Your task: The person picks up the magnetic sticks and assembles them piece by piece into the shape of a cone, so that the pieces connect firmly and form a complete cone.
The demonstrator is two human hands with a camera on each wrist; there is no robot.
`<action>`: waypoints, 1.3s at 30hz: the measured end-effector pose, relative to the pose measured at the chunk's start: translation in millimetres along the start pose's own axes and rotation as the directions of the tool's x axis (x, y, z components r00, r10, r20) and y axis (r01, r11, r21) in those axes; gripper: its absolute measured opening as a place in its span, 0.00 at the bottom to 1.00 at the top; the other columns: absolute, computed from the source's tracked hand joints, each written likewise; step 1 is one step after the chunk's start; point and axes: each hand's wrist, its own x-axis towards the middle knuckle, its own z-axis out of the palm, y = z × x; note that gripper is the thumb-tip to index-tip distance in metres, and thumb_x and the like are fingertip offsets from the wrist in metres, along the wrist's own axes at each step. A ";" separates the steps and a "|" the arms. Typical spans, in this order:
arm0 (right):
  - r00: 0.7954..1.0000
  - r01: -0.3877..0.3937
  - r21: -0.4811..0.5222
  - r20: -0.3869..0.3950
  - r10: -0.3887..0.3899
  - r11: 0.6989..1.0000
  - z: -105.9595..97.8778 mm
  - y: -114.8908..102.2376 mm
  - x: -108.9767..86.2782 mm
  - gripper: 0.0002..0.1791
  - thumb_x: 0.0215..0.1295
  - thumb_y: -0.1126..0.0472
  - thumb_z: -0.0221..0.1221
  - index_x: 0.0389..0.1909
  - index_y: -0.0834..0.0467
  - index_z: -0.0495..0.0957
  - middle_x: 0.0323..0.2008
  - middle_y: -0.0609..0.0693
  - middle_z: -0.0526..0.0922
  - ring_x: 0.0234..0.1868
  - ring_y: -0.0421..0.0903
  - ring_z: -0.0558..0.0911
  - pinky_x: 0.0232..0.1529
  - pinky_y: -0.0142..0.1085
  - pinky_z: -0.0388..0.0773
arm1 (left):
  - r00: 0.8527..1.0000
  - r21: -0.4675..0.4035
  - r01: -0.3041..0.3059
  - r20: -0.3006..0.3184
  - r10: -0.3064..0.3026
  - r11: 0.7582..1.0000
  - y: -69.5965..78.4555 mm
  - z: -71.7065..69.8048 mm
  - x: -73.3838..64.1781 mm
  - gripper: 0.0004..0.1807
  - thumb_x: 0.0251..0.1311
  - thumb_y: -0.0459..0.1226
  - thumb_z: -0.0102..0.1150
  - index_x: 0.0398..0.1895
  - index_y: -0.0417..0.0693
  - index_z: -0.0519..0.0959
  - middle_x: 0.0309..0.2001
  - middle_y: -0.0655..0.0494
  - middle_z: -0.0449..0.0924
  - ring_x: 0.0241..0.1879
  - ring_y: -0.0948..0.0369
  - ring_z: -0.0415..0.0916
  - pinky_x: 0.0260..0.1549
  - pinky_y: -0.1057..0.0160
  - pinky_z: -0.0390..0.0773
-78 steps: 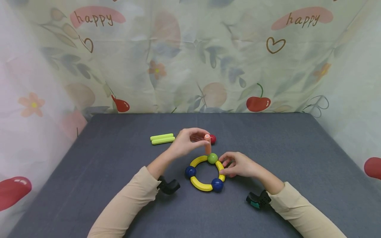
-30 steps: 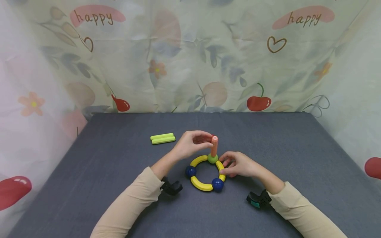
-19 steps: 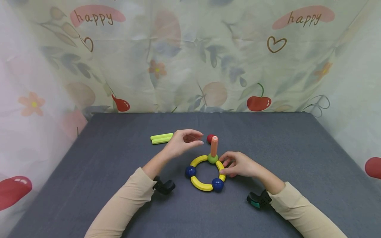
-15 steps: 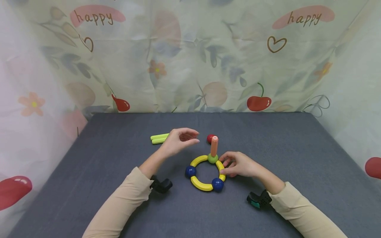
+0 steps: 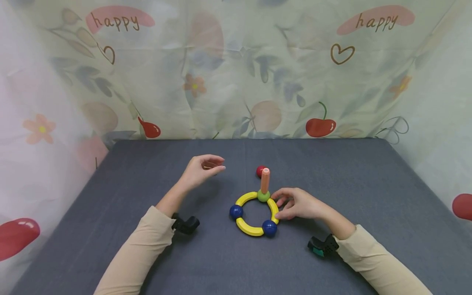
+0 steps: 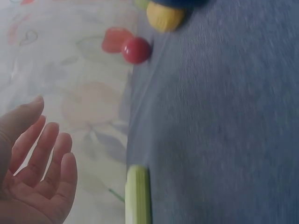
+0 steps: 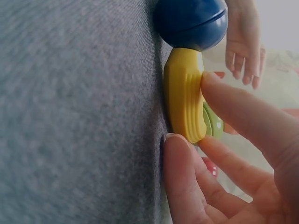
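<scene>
A ring [image 5: 250, 232] of yellow curved rods joined by two blue balls and a green ball lies on the table. An orange rod [image 5: 265, 181] stands upright on the green ball [image 5: 263, 196]. My right hand [image 5: 300, 203] holds the ring's right side, thumb and fingers touching a yellow curved rod [image 7: 182, 95] beside a blue ball [image 7: 191, 21]. My left hand [image 5: 197, 172] is in the air to the ring's left, fingers relaxed, holding nothing. It hides the light-green sticks in the head view; the left wrist view shows their ends [image 6: 138, 196].
Behind the orange rod sits a red ball [image 5: 260, 171], partly covered by it. A dark grey cloth [image 5: 332, 164] covers the table, and a patterned curtain [image 5: 236, 82] hangs along the back edge. Each wrist carries a black camera [image 5: 186, 225].
The left hand set the orange rod upright on the green ball, let go and moved left to over the light-green sticks. The right hand stays at the ring, its thumb slightly further right.
</scene>
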 end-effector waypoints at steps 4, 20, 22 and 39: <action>1.000 0.018 -0.015 0.007 -0.018 1.000 -0.4 0.1 -0.5 0.32 0.51 0.59 0.68 0.56 0.65 0.69 0.39 0.57 0.77 0.29 0.43 0.80 0.32 0.33 0.78 | 0.999 0.023 0.029 -0.021 -0.028 0.999 -6.7 -10.1 -1.3 0.18 0.57 0.42 0.62 0.49 0.46 0.79 0.50 0.47 0.81 0.48 0.53 0.78 0.45 0.57 0.79; 0.997 0.070 -0.029 0.017 -0.069 0.997 -0.8 2.4 -1.1 0.31 0.51 0.59 0.68 0.55 0.66 0.70 0.39 0.58 0.77 0.29 0.44 0.80 0.30 0.33 0.78 | 0.989 0.176 0.146 -0.059 -0.138 0.974 -37.6 -34.8 -6.8 0.18 0.59 0.39 0.60 0.51 0.40 0.78 0.50 0.42 0.79 0.49 0.49 0.76 0.45 0.55 0.77; 0.997 0.071 -0.030 0.019 -0.070 0.997 -0.6 2.2 -1.2 0.31 0.51 0.59 0.68 0.55 0.65 0.70 0.39 0.58 0.77 0.29 0.44 0.80 0.30 0.33 0.78 | 0.987 0.198 0.159 -0.052 -0.152 0.967 -40.6 -34.9 -6.6 0.18 0.59 0.39 0.60 0.51 0.40 0.78 0.50 0.41 0.79 0.50 0.48 0.76 0.46 0.55 0.77; 0.998 0.053 -0.037 0.020 -0.052 0.998 -0.8 2.4 -0.9 0.31 0.51 0.59 0.68 0.55 0.65 0.69 0.39 0.57 0.76 0.28 0.44 0.80 0.30 0.33 0.78 | 0.979 0.357 0.178 0.030 -0.201 0.917 -46.5 -33.0 -3.6 0.18 0.53 0.39 0.66 0.46 0.38 0.81 0.44 0.42 0.82 0.41 0.53 0.78 0.35 0.62 0.77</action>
